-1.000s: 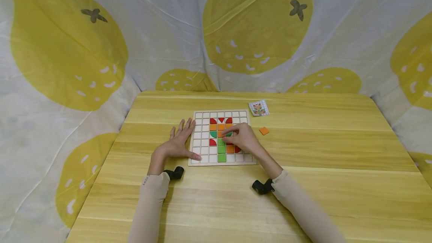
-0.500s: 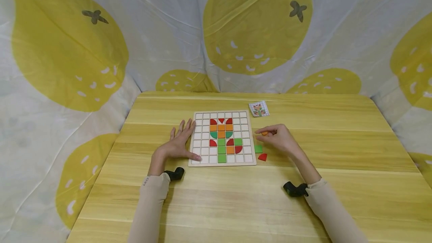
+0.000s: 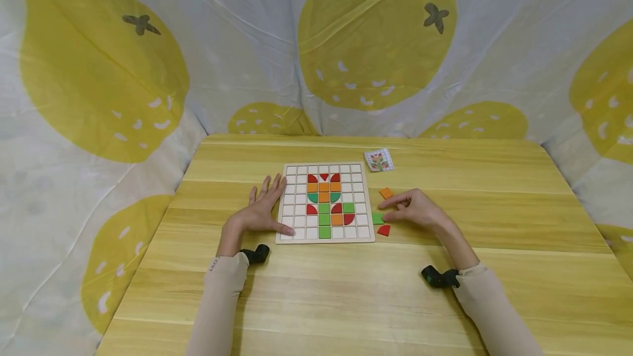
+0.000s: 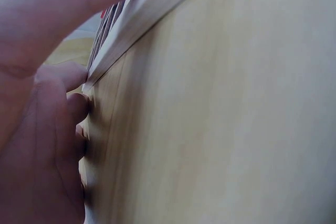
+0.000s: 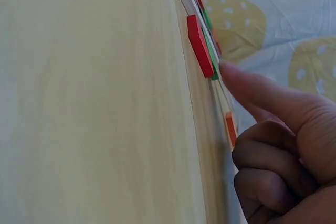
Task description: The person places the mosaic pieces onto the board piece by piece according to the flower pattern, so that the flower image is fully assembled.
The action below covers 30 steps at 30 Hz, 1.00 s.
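In the head view a wooden grid board (image 3: 303,238) lies flat, with red, orange and green tiles in its cells forming a flower. My left hand (image 3: 258,210) is spread at its left side, thumb on the lower left corner and fingertips along the left edge. Right of the board, a loose green square tile (image 3: 378,218) lies by the thumb tip of my right hand (image 3: 414,209); the thumb and index finger are apart. Whether the thumb touches that tile I cannot tell. Beside it are a red quarter-circle tile (image 3: 384,230) and an orange square tile (image 3: 386,193).
A small pattern card (image 3: 379,160) with a printed flower lies beyond the board's upper right corner. The wooden table (image 3: 316,301) meets a lemon-print cloth (image 3: 316,70) at its back. Black wrist cameras stick out from both sleeves.
My right hand has drawn back from the board to the loose tiles, then shifted slightly toward the front, uncovering the orange tile. The left hand stays in place.
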Available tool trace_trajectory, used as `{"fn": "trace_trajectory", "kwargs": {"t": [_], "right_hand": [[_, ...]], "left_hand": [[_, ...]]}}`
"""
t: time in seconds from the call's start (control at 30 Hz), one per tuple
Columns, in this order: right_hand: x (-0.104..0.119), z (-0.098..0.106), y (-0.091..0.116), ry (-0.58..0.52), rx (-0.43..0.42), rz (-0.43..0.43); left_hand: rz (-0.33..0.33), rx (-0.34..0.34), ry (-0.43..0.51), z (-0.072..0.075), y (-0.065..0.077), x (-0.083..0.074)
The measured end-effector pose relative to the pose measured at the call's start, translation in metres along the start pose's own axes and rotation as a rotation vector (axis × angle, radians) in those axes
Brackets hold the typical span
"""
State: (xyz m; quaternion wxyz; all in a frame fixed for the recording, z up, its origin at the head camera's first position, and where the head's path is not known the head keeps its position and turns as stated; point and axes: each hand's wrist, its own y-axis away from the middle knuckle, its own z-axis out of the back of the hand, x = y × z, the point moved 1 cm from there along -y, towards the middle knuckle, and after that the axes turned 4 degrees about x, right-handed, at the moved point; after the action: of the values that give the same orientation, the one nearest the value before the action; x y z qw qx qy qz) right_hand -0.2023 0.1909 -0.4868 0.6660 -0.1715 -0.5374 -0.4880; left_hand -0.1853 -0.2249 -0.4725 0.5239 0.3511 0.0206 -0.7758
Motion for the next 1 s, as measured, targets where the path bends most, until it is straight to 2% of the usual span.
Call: {"fn": "trace_trajectory", "kwargs": {"t": [0.1,0.4,0.83,1.0], "right_hand": [[-0.0010,0.0000,-0.0022,0.015,0.018,0.012],[-0.0041,0.0031,-0.0011,0.022,-0.062,-0.012],[-0.0056,0.0019,-0.0040,0.008,-0.061,-0.037],[-0.0052,0.0017,-0.0051,0.035,-0.061,-0.028]], "left_hand": [[0.003,-0.003,0.003,0.0002,-0.0005,0.0008],[0.004,0.001,0.002,0.0001,-0.0001,0.0001],[0.000,0.000,0.008,0.0004,0.0006,-0.0006],[-0.005,-0.001,0.011,0.0008,0.0012,-0.0011]]}}
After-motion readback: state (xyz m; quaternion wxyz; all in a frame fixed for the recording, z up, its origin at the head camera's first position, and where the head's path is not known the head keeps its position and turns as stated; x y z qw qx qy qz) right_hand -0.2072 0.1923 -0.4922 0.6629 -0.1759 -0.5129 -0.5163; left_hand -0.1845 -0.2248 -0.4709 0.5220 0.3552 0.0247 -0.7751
